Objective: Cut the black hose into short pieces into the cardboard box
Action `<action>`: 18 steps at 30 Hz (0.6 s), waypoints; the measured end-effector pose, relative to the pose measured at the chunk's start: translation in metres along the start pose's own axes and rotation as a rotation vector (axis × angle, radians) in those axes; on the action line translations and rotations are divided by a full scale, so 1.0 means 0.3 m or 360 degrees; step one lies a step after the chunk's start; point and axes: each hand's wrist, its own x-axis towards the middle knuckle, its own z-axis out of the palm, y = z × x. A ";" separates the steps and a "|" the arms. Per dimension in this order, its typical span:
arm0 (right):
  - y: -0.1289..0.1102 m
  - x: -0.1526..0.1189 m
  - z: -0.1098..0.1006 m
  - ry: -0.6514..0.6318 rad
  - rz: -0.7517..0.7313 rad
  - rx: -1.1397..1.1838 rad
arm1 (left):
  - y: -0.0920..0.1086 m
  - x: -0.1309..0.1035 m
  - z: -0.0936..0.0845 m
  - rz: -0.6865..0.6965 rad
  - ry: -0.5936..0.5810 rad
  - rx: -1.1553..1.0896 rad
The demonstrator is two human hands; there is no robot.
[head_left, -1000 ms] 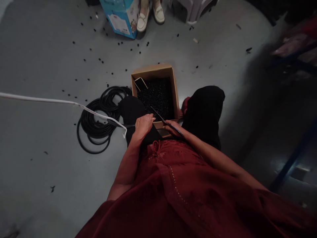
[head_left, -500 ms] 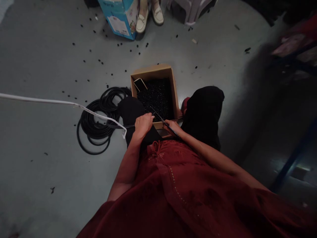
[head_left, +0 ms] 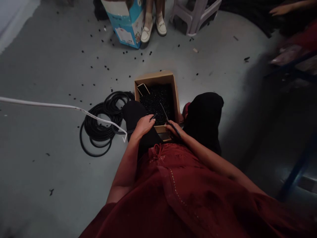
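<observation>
My left hand (head_left: 143,127) is closed around a black rubber-like strip (head_left: 153,117), whose end sticks out past the fingers over the near side of a cardboard box (head_left: 176,99). Behind that hand the strip runs left toward a loose coil of the same black material (head_left: 96,127) on the floor. In my right hand (head_left: 174,129) is a pair of scissors (head_left: 164,111), the blades pointing up and left over the box, apart from the strip's end. Many small black pieces (head_left: 158,99) fill the box, with a small dark rectangular thing with a pale rim (head_left: 143,89) on top.
A white cord (head_left: 61,105) hangs across from the left, its hooked end near my left forearm. Black bits dot the floor. Beyond stand a blue and white carton (head_left: 126,28), a person's feet in pale shoes (head_left: 146,33) and a plastic stool (head_left: 192,18). Another person's hand (head_left: 279,10) shows top right.
The scissors have swung to point more upward, away from the strip. The strip's end now shows clearly beyond my left fingers. The whole view has shifted slightly, and another person's hand has appeared top right.
</observation>
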 end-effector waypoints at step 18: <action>-0.115 0.063 0.043 0.0173 0.0104 0.0956 | 0.052 -0.093 0.066 0.0054 -0.0026 0.0297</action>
